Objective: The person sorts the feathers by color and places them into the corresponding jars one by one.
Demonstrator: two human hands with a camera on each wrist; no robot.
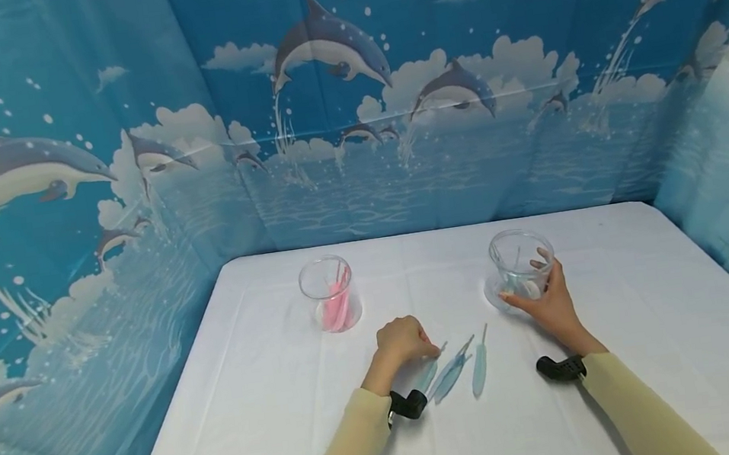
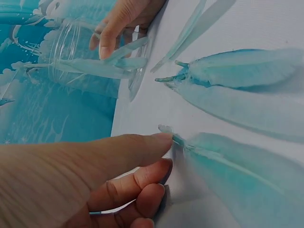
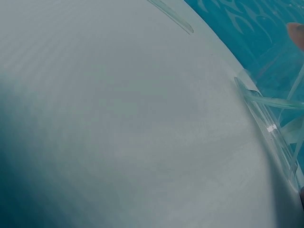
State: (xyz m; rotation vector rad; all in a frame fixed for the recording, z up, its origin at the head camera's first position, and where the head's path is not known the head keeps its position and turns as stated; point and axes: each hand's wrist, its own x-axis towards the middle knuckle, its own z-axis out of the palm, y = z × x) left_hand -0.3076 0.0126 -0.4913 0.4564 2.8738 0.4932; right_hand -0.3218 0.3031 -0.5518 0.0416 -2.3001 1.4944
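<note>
With thumb and fingertips my left hand [image 1: 402, 340] pinches the quill of a light blue feather [image 2: 232, 166], whose vane lies along the white table. Several more blue feathers lie just right of it: an overlapping bunch [image 1: 451, 379] and a single feather [image 1: 480, 371]. Thumb and fingers of my right hand [image 1: 552, 303] are spread round the lower side of a clear jar [image 1: 500, 268]. Inside that upright jar are blue feathers [image 2: 95, 69], seen in the left wrist view. The right wrist view catches only part of the jar's base [image 3: 266, 123] and one fingertip.
A second clear jar [image 1: 305, 294] stands at the back left with pink feathers [image 1: 337, 309] in it. White cloth covers the table [image 1: 239, 428]. Dolphin-print curtains [image 1: 345, 184] rise behind the table and along both sides.
</note>
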